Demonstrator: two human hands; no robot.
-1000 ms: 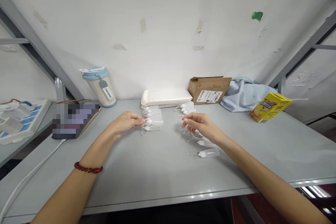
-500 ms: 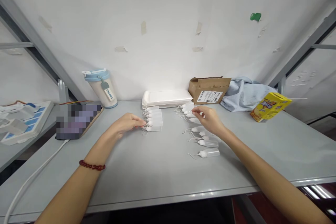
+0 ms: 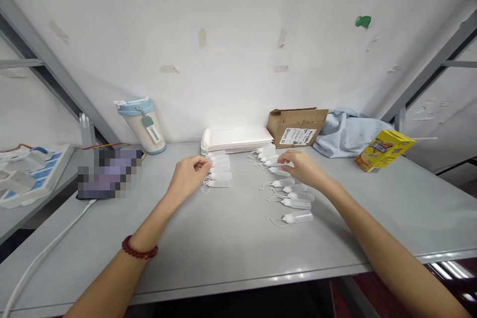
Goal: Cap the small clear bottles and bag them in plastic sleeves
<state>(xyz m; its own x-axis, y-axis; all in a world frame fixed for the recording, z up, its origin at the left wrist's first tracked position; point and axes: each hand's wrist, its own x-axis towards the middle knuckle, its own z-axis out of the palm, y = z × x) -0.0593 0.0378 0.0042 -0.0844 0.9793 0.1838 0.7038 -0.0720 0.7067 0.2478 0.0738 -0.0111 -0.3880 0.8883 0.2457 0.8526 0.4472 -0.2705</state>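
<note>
Small clear dropper bottles with white caps and thin white cords lie in two groups. In the left group (image 3: 222, 176) they lie side by side in a neat column. My left hand (image 3: 189, 174) is closed in a pinch at the cap ends of this group, its fingertips partly hidden. The right group (image 3: 296, 203) is a looser column, with bottles overlapping at the back. My right hand (image 3: 303, 165) reaches over its back part, thumb and index finger pinched at the base end of one bottle (image 3: 273, 160).
Behind the bottles stand a white box (image 3: 238, 139) and an open cardboard carton (image 3: 298, 129). A blue cloth (image 3: 341, 134) and a yellow drink carton (image 3: 383, 150) with a straw are at right. At left are a tumbler (image 3: 143, 126), a phone (image 3: 108, 174) with cable and a power strip (image 3: 48, 179).
My left hand has moved away from me and slightly right, from the near bottles of its group to farther ones. My right hand has shifted slightly right.
</note>
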